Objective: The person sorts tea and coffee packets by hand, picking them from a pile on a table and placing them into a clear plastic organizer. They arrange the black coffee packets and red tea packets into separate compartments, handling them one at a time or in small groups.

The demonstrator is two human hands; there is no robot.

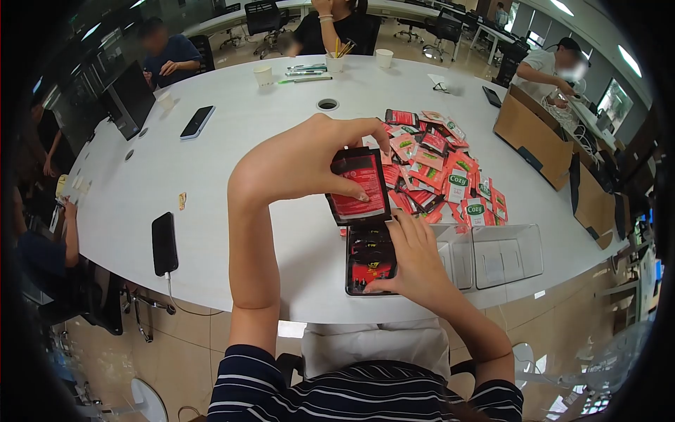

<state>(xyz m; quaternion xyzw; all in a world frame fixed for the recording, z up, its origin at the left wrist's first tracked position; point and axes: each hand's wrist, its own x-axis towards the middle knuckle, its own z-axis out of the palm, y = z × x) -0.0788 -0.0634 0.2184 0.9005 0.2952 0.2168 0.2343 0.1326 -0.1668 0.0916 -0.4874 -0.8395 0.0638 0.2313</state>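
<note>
My left hand [302,158] is closed on a red and black sachet [360,188], pinched between thumb and fingers and held upright above the table. Just below it, a box [347,281] holds several black and red sachets [371,271] in a row. My right hand [418,260] is wrapped around the right side of this box, thumb at the near end and fingertips at the far end, close under the raised sachet. Beyond my hands lies a loose pile of red and pink sachets [458,184], some marked "Cozy".
Clear plastic bins [508,257] stand right of my right hand. A charging phone [164,243], another phone [197,122], a paper cup [263,75] and a pen holder [335,64] are on the table. Cardboard boxes [533,137] stand at the right edge. Several people sit around.
</note>
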